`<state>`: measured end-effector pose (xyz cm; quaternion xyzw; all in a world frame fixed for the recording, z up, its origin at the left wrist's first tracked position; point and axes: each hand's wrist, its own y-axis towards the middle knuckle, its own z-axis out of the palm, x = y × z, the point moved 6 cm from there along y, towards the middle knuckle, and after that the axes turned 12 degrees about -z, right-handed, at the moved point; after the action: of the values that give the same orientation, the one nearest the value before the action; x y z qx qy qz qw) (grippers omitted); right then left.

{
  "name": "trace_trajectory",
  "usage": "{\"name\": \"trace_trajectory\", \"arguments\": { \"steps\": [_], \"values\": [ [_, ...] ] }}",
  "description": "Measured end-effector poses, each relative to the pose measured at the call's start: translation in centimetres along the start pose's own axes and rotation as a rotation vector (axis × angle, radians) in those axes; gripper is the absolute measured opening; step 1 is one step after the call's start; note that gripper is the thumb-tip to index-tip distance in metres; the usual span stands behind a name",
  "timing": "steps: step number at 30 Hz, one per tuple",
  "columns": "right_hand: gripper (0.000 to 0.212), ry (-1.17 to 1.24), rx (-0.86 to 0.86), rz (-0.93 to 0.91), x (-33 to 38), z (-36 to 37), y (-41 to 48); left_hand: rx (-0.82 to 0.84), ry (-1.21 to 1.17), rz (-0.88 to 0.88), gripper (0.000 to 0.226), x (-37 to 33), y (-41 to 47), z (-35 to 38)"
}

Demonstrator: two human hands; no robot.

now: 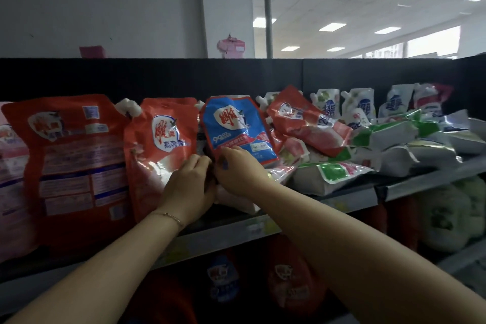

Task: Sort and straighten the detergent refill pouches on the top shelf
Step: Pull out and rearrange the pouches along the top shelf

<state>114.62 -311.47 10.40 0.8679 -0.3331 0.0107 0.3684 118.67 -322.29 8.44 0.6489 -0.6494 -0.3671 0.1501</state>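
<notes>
The blue pouch stands upright in the middle of the top shelf, front side to the camera, w/ a small tilt. The right hand grips its bottom part, fingers curled on the front. The left hand is at the lower left edge of the same pouch, fingers curled narrow and holding that edge; the fingertips are hidden btw. this pouch and the red pouch just beside it. A bracelet is on the left wrist.

Further left stands a big red pouch w/ its back side shown, then a pink pouch, cut off by the frame edge. On the right a tilted red pouch leans on a heap of green-white pouches lying flat, approx. one on another. Behind them white-blue pouches stand at the back wall.

A pale pouch lies under both hands, mostly covered. The lower shelf pouches are dark and blurred.
</notes>
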Motion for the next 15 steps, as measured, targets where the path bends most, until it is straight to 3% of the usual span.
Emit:
{"name": "trace_trajectory", "arguments": {
  "steps": [6, 10, 15],
  "values": [
    [0.041, -0.115, 0.075, -0.051, -4.9, -2.0, 0.3, 0.062, -0.104, -0.206, 0.021, -1.5, 2.8, 3.6],
    [0.044, -0.138, 0.118, -0.067, -9.0, -3.6, 0.6, 0.081, -0.125, -0.404, 0.032, -1.4, 5.4, 6.4],
    [0.045, -0.086, 0.123, -0.006, -13.6, -3.7, 1.6, 0.015, -0.313, -0.632, 0.044, -0.8, 7.1, 7.8]
  ]
}}
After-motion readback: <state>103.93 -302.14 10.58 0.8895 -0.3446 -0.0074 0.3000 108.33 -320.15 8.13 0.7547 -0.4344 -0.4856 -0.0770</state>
